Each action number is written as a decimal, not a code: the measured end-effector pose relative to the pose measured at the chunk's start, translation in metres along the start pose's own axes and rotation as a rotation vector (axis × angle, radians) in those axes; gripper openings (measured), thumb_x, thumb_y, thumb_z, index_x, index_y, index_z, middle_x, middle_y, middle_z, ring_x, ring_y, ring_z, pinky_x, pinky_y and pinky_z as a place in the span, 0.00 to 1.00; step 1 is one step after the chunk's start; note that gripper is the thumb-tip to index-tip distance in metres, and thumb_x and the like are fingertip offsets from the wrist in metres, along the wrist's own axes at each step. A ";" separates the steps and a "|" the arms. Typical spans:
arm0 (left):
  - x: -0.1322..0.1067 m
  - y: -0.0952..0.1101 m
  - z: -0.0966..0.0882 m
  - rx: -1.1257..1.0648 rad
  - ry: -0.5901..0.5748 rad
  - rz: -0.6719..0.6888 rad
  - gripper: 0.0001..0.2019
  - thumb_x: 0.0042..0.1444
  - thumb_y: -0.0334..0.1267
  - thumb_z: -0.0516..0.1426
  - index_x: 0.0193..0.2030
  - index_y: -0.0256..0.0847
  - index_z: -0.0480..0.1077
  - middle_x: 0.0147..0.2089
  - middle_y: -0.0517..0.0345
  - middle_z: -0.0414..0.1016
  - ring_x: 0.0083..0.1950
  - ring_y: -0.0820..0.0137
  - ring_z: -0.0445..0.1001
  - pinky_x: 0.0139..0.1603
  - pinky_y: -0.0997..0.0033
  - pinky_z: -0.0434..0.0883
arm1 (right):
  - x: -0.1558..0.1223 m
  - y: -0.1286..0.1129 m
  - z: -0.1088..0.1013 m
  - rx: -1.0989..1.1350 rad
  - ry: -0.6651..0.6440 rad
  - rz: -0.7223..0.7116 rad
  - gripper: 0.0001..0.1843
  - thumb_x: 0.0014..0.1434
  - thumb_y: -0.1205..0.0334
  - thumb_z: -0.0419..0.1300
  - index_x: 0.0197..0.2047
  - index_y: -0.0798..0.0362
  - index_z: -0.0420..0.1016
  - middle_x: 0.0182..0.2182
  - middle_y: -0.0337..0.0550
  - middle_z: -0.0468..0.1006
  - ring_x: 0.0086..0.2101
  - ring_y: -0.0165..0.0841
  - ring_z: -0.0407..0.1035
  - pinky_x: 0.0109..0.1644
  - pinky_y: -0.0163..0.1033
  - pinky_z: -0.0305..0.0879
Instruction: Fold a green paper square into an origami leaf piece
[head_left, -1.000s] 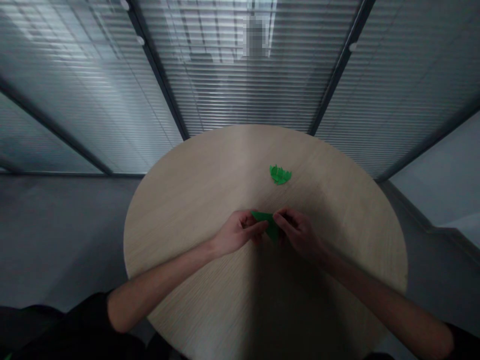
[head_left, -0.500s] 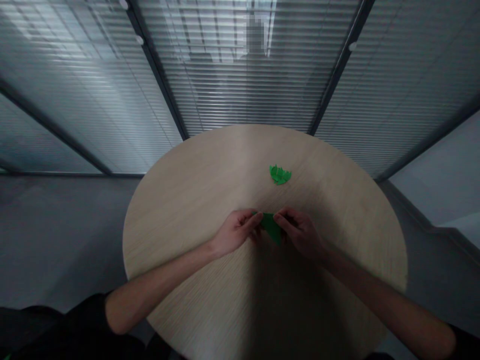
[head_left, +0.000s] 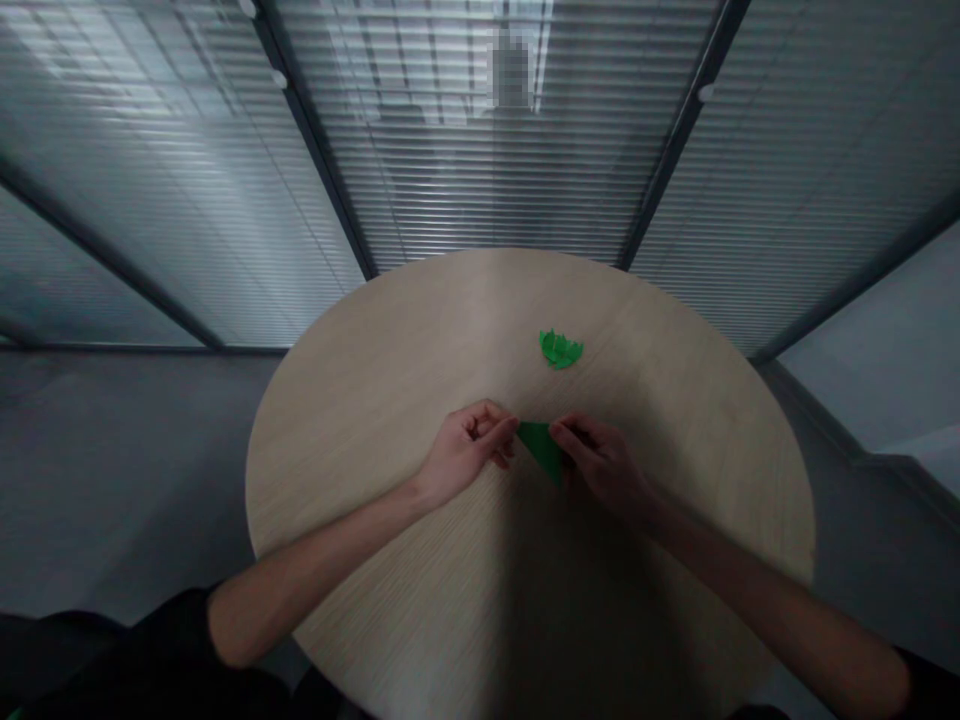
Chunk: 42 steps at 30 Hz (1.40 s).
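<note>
A dark green triangle of folded paper is stretched between my hands, one corner pointing down toward me. My left hand pinches its left corner between thumb and forefinger. At the upper right corner, my right hand grips the paper with thumb and fingers, covering part of it. Beyond my hands, a bright green folded paper piece with a jagged, pointed upper edge lies on the table.
The round wooden table spans the middle of the view. Behind it stand glass panels with blinds, divided by dark frames. Shadow falls across the table's near right part. Grey floor surrounds it.
My left hand has shifted slightly left and up, now at the tip of the paper's left corner, so more of the triangle shows. My right hand has barely moved.
</note>
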<state>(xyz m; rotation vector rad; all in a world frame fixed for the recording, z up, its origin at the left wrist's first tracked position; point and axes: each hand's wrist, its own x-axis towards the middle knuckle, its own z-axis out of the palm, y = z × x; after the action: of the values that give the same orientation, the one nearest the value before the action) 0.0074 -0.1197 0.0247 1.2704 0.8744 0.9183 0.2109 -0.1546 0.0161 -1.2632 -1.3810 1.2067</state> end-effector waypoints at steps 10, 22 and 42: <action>-0.002 -0.004 0.004 0.009 -0.020 0.053 0.20 0.61 0.55 0.64 0.40 0.38 0.66 0.29 0.60 0.73 0.30 0.72 0.75 0.26 0.74 0.77 | 0.001 -0.004 0.001 0.026 -0.002 0.012 0.25 0.62 0.37 0.61 0.34 0.53 0.72 0.22 0.35 0.70 0.19 0.28 0.66 0.21 0.32 0.63; -0.009 -0.003 -0.004 0.478 -0.011 0.368 0.08 0.66 0.42 0.61 0.45 0.40 0.72 0.47 0.53 0.70 0.41 0.71 0.73 0.35 0.77 0.73 | 0.000 -0.005 0.003 -0.035 0.011 -0.015 0.26 0.63 0.37 0.61 0.35 0.54 0.75 0.20 0.35 0.69 0.19 0.28 0.65 0.21 0.33 0.62; -0.008 -0.005 0.004 0.169 -0.014 0.089 0.13 0.60 0.44 0.65 0.40 0.39 0.68 0.29 0.63 0.71 0.27 0.75 0.71 0.28 0.76 0.69 | -0.002 -0.003 0.001 0.016 -0.072 -0.012 0.19 0.62 0.44 0.64 0.40 0.54 0.78 0.22 0.36 0.73 0.21 0.28 0.67 0.24 0.33 0.66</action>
<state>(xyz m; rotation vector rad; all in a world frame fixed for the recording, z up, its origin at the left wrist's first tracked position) 0.0081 -0.1291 0.0205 1.4693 0.9050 0.9188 0.2100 -0.1571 0.0189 -1.2094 -1.4257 1.2634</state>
